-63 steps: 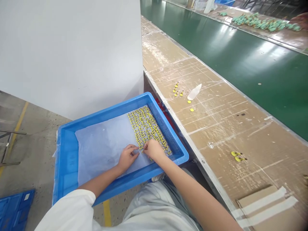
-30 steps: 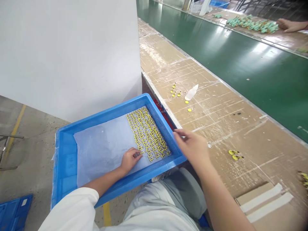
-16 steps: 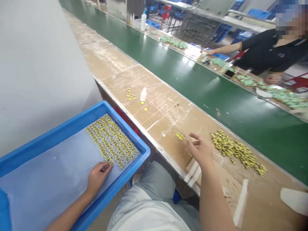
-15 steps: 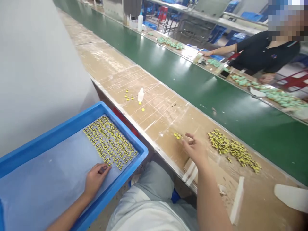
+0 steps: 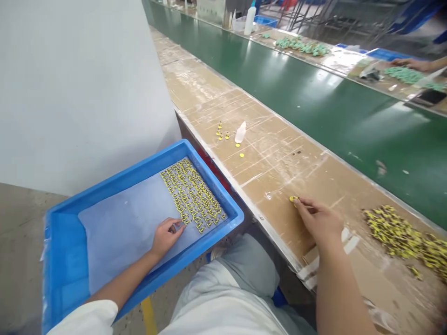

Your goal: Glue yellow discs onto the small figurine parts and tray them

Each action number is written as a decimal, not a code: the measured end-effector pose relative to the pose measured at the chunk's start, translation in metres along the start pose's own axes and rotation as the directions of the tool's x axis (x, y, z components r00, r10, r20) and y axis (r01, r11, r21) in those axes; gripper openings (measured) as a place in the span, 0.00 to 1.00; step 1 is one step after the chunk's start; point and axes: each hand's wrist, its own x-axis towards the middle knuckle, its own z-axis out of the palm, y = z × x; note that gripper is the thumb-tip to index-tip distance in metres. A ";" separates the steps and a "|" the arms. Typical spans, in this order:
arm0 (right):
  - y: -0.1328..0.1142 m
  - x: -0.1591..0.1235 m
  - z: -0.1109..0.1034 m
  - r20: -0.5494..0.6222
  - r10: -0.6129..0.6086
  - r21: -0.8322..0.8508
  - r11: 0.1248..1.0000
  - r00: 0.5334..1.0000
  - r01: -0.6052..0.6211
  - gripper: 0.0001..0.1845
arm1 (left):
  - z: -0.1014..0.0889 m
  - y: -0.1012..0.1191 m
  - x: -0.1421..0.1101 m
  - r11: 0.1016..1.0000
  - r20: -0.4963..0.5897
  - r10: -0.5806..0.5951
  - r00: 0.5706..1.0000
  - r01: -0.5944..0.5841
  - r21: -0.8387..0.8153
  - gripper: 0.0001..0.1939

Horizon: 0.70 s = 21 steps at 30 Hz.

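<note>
My left hand (image 5: pixel 166 236) is inside the blue tray (image 5: pixel 206 239), thumb and fingertips pinched together at the near end of the rows of small yellow-and-black pieces (image 5: pixel 192 190). Whatever those fingertips may hold is too small to make out. On the cardboard-covered table (image 5: pixel 265 186), the thumb and forefinger of my right hand (image 5: pixel 319 221) close on a small yellow-and-black piece (image 5: pixel 293 199). Part of that piece is hidden by the fingertips. To the right of this hand lies a loose heap of similar pieces (image 5: pixel 394 232).
A white dropper bottle (image 5: pixel 240 133) stands farther up the table, beside a few upright pieces (image 5: pixel 220 137) and yellow discs (image 5: pixel 241 155). Beyond runs a green conveyor belt (image 5: pixel 279 88). Across it, a co-worker's hand (image 5: pixel 412 63) is over mint-green pieces. A white panel (image 5: pixel 87 93) rises behind the tray.
The view has swung left, so the scene sits farther right. My right hand has come down onto the yellow-and-black piece and pinched it. My left hand stays by the end of the rows.
</note>
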 end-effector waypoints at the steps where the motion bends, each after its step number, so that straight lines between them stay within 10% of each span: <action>1: 0.000 0.001 0.000 0.005 0.011 0.018 1.000 1.000 -0.011 0.27 | -0.002 0.002 0.001 1.000 -0.014 0.004 1.000 -0.004 -0.007 0.09; 7: -0.017 -0.017 -0.002 0.018 0.116 0.225 0.967 0.993 -0.117 0.24 | -0.015 0.032 0.005 0.990 -0.078 0.073 0.994 -0.081 -0.112 0.09; 10: -0.055 -0.052 0.011 0.273 0.097 0.504 0.833 0.957 -0.228 0.26 | -0.020 0.058 0.006 0.967 -0.045 0.154 0.987 -0.159 -0.201 0.16; 15: -0.138 -0.114 0.067 0.812 -0.155 0.466 0.753 0.562 -0.465 0.24 | -0.026 0.089 0.009 0.928 0.030 0.241 0.970 -0.221 -0.299 0.22; 21: -0.182 -0.136 0.133 0.903 -0.225 0.381 0.815 0.366 -0.438 0.22 | -0.034 0.074 0.009 0.950 0.030 0.104 0.994 -0.090 -0.300 0.11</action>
